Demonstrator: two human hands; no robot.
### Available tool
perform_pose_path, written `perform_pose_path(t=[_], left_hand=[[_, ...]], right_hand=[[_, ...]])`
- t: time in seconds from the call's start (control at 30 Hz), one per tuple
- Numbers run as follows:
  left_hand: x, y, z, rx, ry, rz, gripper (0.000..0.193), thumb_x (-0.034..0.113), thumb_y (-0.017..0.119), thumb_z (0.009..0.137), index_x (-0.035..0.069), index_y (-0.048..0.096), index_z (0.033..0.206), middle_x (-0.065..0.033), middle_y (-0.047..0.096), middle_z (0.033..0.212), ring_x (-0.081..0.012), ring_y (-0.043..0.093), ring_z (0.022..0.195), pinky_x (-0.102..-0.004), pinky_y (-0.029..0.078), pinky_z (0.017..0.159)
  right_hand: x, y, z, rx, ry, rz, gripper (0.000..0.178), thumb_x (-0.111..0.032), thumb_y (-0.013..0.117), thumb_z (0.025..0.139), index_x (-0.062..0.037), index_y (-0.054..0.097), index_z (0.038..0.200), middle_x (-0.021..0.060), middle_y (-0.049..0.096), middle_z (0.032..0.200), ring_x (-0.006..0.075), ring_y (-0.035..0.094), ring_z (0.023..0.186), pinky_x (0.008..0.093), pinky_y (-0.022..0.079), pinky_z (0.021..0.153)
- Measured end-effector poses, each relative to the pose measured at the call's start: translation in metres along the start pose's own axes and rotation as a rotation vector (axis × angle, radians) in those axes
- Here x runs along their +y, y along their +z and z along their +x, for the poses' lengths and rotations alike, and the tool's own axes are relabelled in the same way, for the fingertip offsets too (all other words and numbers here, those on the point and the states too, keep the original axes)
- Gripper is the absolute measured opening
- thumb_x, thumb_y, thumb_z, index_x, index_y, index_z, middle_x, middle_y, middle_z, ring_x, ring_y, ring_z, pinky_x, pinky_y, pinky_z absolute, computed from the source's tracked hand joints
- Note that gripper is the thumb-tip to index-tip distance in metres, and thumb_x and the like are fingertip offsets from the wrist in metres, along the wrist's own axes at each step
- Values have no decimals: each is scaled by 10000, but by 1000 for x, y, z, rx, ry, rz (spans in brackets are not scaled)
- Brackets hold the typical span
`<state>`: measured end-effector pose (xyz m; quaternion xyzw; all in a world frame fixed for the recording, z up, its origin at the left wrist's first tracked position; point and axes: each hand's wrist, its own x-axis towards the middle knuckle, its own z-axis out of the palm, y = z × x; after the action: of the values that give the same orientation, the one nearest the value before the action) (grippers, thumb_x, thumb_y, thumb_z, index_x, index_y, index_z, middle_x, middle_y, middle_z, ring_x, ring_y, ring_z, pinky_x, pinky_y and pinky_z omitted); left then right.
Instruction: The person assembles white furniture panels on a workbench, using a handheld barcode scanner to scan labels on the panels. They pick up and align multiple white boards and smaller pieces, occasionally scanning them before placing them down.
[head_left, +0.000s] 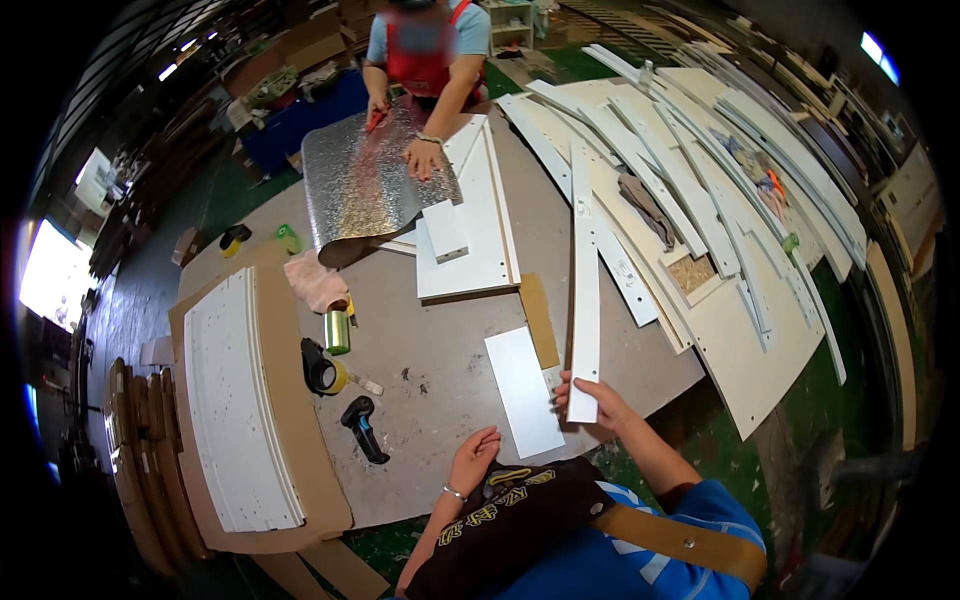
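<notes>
In my right hand (598, 402) is the near end of a long narrow white board (584, 290), my fingers wrapped round its edges. The board stretches away from me over the table, its far end by the stacked panels. A flat white rectangular panel (525, 392) lies on the table between my hands. My left hand (474, 456) rests near the table's front edge, left of that panel, empty with its fingers loosely extended. Just beyond the panel is a brown cardboard strip (540, 322). Left of my left hand lies a black and blue cordless power tool (364, 428).
Across the table a person's hand (423, 158) presses on a silver foil sheet (350, 175) over white panels (470, 270). Tape rolls (320, 368), a green can-like roll (337, 332) and a pink cloth (316, 284) lie left. Stacked white boards (730, 350) fill the right.
</notes>
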<state>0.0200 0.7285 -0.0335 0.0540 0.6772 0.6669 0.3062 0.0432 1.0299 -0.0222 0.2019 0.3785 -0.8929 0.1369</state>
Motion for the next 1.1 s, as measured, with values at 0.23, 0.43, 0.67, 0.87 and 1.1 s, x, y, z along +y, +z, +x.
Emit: perform_pose_path(t=[0.23,0.43,0.67,0.87,1.1], left_hand=[[25,23,9,-39,-87,-35,373,205,505,944,12,475,1262,-52,635,921,-84,614,759,-197,452,578],[15,-11,-53,71,-52,-197,367,288,421,976,4,520,1186,-52,634,828,-116,607,641,-221,466,546],[19,-66,-126,289,9,79,373,263,391,991,-30,618,1030,-45,630,822,-111,570,716,-250,458,660],[-29,-112,-177,466,-14,76,344,239,431,975,-33,630,1046,-63,661,917,-111,572,837,-253,455,756],[-37,-145,-226,496,-3,-78,328,200,424,981,-46,607,1099,-48,651,972,-98,573,864,-231,457,758]], right_hand=[[65,82,18,-178,182,-182,557,-340,541,917,-53,383,1367,85,599,975,143,595,845,266,504,695],[75,119,22,74,-125,-355,318,-278,617,883,-14,520,1031,49,607,798,123,619,676,238,518,569],[108,133,32,-56,124,-375,389,-364,563,913,21,524,956,116,625,828,148,626,705,239,537,606],[151,176,26,-203,171,-376,384,-294,527,939,50,500,1108,140,625,996,177,643,826,244,543,645],[183,217,25,-332,336,-488,400,-261,507,945,29,446,1215,132,583,1128,199,616,973,252,542,683]])
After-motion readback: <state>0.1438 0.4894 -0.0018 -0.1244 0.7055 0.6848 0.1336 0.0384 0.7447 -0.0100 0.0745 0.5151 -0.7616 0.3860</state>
